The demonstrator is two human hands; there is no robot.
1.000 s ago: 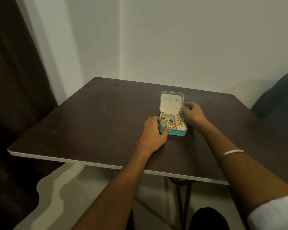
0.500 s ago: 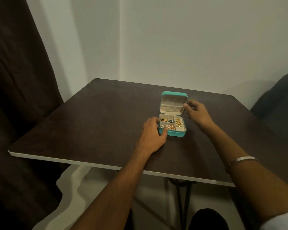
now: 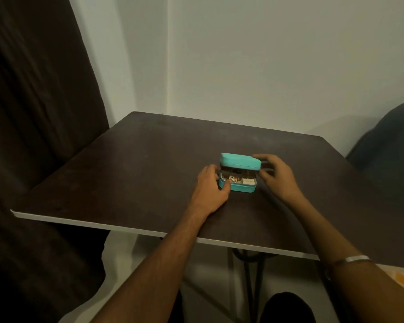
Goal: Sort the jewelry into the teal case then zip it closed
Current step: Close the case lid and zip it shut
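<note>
The teal case (image 3: 240, 160) under my fingers looks like smooth, matt leatherette with a pale soft lining. The bench (image 3: 126, 173) is dark wood-look laminate, faintly sheened, and my bracelet (image 3: 357, 258) is polished metal.

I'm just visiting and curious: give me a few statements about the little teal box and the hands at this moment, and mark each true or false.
1. The teal case is fully shut. False: its lid hangs partly lowered, with a gap showing jewelry.
2. The left hand touches the case's left side. True.
3. The right hand rests flat on the table. False: it is at the lid's right end.
4. A bracelet is on the right wrist. True.
5. Loose jewelry lies scattered on the table. False: none shows outside the case.
</note>
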